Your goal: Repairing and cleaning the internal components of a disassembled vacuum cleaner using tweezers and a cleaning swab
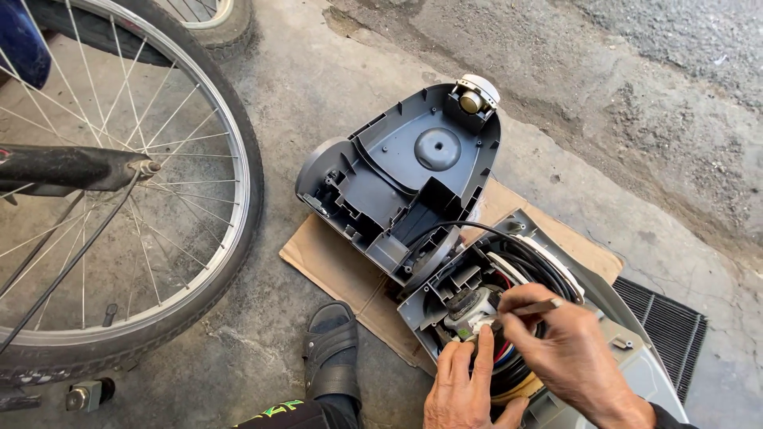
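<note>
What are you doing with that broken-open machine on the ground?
A person is working inside an opened grey appliance that lies on a piece of cardboard on the concrete. Its grey plastic cover is flipped up, showing the hollow inside. The left hand steadies a small part among the coiled black cable, and the right hand holds a thin tool to it. A bicycle wheel stands to the left.

Opened grey vacuum cleaner body point(405, 183) on flattened cardboard point(334, 266) on concrete, left hand point(465, 389) steadying its wired lower half point(509, 318), right hand point(568, 353) pinching a thin tool point(534, 307), bicycle wheel point(119, 183) at left
</note>
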